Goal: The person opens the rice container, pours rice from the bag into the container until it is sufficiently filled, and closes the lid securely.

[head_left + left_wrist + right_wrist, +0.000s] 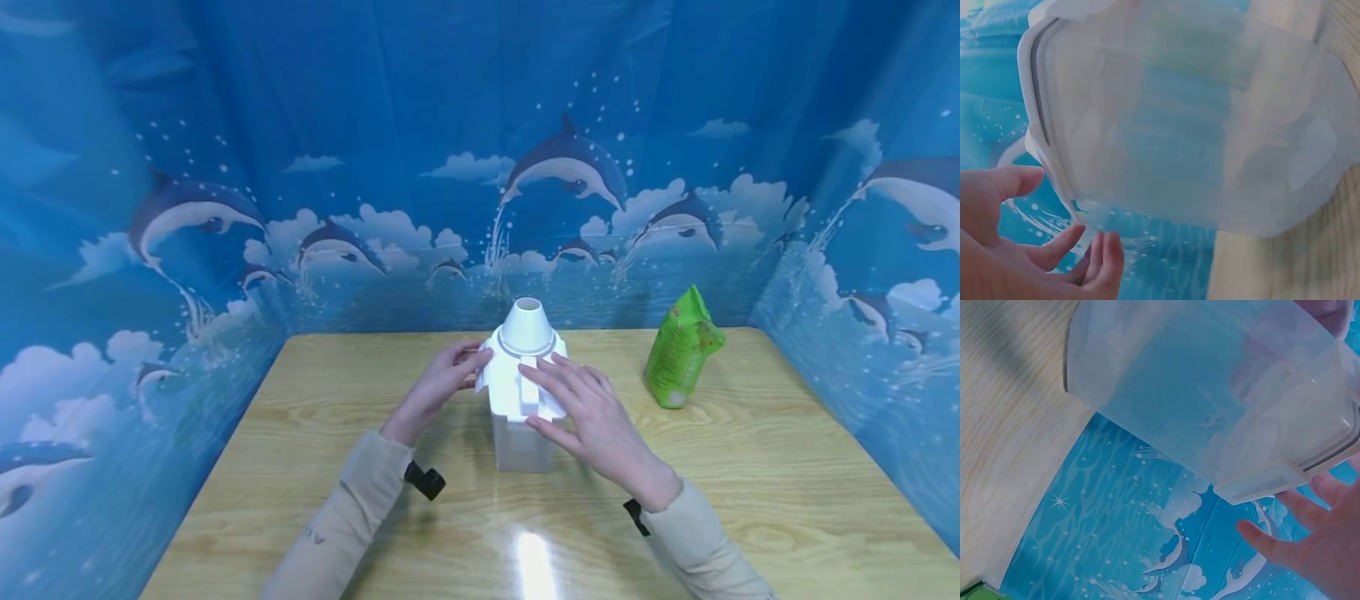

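Container (523, 446) in cloudy plastic stands upright on the wooden table (322, 417), between the left hand (445, 383) and the right hand (596, 412), under a white lid (495, 354) topped by a cone (527, 329). I judge its walls stiff, and since I see the blue backdrop (420, 108) through them with no clear sign of contents, I expect it to be light, though I can't be sure. Smooth plastic like that may slide against bare skin, so I'd trust a flat palm on each side of the container's body over a pinch at the cone, which might come loose. The clips at its sides look the most fragile: they are thin and probably hinged, so I'd press them near the middle and never lift by them. Left of the container, the left hand has its thumb and fingers apart at the left clip (1059, 181); the thumb tip is at it or very near, and I can't tell whether it bears any weight. Over the container's right side, the right hand keeps its fingers spread and clamped on nothing, one fingertip at the right clip (1266, 481) and another standing off from it. Well apart to the container's right, a green bag (678, 354) stands leaning slightly.
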Action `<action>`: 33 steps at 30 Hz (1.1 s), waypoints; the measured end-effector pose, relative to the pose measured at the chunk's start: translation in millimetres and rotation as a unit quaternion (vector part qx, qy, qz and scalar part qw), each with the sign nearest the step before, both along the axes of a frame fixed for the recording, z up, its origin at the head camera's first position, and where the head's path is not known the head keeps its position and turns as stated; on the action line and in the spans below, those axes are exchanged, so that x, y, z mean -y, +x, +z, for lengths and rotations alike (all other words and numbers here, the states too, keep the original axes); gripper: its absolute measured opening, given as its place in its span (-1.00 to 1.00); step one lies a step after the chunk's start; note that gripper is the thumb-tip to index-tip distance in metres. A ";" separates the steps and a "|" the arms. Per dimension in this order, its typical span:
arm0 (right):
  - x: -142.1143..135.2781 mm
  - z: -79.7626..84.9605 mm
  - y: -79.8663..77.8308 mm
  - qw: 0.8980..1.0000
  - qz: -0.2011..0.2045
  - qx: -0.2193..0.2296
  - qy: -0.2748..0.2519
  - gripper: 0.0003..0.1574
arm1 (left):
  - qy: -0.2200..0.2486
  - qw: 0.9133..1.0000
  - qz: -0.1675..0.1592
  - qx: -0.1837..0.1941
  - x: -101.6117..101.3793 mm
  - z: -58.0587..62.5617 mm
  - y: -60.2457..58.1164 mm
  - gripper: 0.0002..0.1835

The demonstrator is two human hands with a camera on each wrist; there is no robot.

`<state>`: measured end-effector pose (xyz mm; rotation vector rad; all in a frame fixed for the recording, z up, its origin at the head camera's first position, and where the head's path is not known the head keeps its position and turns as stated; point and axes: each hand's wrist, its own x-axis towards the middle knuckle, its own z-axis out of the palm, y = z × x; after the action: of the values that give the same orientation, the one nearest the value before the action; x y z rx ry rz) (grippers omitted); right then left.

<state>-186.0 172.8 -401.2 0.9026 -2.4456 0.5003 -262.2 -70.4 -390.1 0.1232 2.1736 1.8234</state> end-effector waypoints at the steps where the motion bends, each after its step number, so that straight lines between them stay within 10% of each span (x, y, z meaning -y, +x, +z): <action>1: 0.1 -0.1 0.1 1.000 0.000 0.000 -0.001 -0.20 | -0.003 1.000 0.004 -0.012 -0.1 1.2 1.2 -0.31; 10: -0.5 -1.7 -0.6 1.000 0.004 -0.005 -0.009 -0.21 | -0.050 0.977 0.042 -0.202 -4.9 14.3 25.8 -0.55; 20: -2.2 -0.5 0.2 1.000 0.002 0.001 -0.008 -0.34 | -0.178 0.875 0.007 -0.449 -15.5 1.3 62.8 -0.61; 26: -2.6 -1.8 -1.0 1.000 -0.003 0.003 -0.010 -0.40 | -0.295 0.822 -0.009 -0.487 -22.5 -12.2 73.0 -0.39; 33: -1.2 -2.5 -0.9 1.000 -0.002 -0.009 -0.015 -0.42 | -0.355 0.797 -0.017 -0.488 -24.9 -20.7 78.4 -0.22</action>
<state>-187.0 174.0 -403.7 0.8873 -2.4175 0.5244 -183.8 -45.5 -410.8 1.1177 3.3221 0.7878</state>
